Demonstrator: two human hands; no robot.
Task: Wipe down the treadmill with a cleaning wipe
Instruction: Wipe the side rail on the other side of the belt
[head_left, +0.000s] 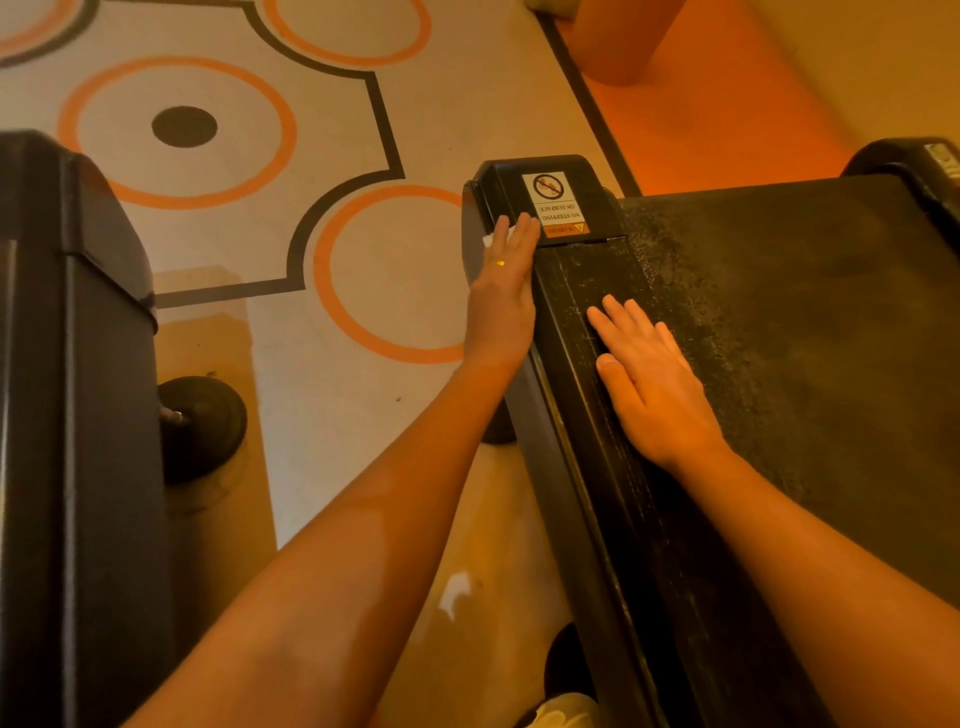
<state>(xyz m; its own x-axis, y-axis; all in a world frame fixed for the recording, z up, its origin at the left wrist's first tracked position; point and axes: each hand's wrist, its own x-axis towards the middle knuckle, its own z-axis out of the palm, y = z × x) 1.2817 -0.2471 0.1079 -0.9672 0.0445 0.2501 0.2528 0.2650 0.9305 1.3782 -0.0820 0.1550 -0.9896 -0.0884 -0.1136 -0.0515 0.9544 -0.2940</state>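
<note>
Pressing the cleaning wipe (488, 240) against the outer face of the side rail (576, 280), we are working along the left edge of the treadmill (639, 519), just short of its far-left corner. There the end cap (587, 176) is carrying a warning sticker (551, 200). The left hand (505, 291) is lying edge-on to the rail with its fingers (524, 234) straight and together, trapping the wipe under them rather than clutching it. Only a white scrap is showing past the fingertips and between two of them. The right hand (654, 384) is resting palm-down on top of the same rail, nearer to us, with its fingers extended and slightly spread and holding nothing; we are judging it to be serving as a brace. The belt (805, 312) is lying just beside it to the right. To do this stroke well, we are advising an even, flat pressure so that the wipe is not bunching or slipping out from under the fingers. We are also advising overlapping passes carried up to and around the end cap. A gentler touch over the sticker should be sparing its edges from lifting. The rail's top is appearing streaked, so it probably is needing its own pass, once the bracing hand is shifted clear. A second dark machine (78, 364) is standing well apart on the patterned floor (322, 415) to the left.
</note>
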